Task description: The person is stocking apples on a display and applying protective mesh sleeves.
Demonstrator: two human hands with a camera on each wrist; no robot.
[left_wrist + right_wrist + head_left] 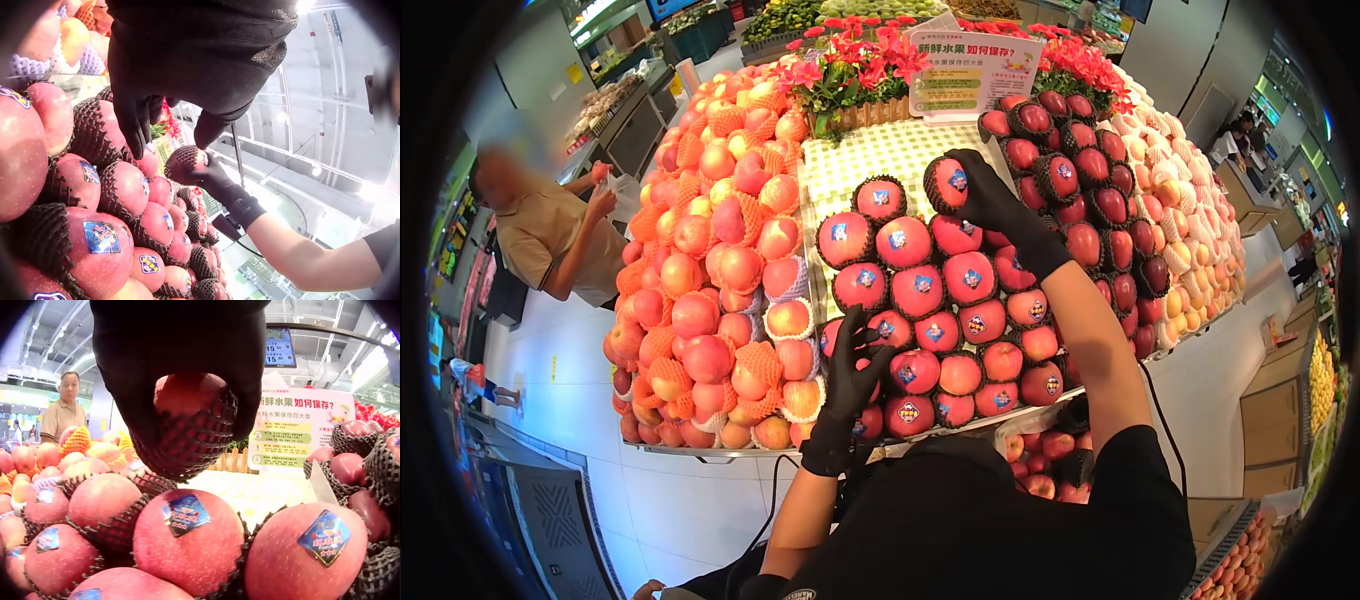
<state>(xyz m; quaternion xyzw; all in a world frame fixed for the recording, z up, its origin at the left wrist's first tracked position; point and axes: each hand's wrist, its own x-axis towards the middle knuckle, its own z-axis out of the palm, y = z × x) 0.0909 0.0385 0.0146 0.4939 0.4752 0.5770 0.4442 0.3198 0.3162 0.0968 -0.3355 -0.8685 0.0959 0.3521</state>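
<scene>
My right hand (pixel 988 193), in a black glove, grips a red apple (pixel 950 184) in a black foam net. In the right wrist view the held apple (pixel 194 425) hangs above the front apples, with thumb and fingers around its sides. The gloved left hand (pixel 855 372) hovers over the lower left of the stickered apples (pixel 917 292), its fingers loosely bent and holding nothing. Seen from the left wrist, the left hand (pixel 187 69) has thumb and fingers apart, with netted apples (pixel 103 244) beneath.
Beyond the apple rows lies a checkered cloth (pixel 870 160), backed by a printed sign (pixel 975 75) and red flowers (pixel 865 65). Peach-coloured fruit in foam nets (pixel 700 270) is heaped on the left; darker red apples (pixel 1090 165) stand at right. A person (pixel 550 225) is at far left.
</scene>
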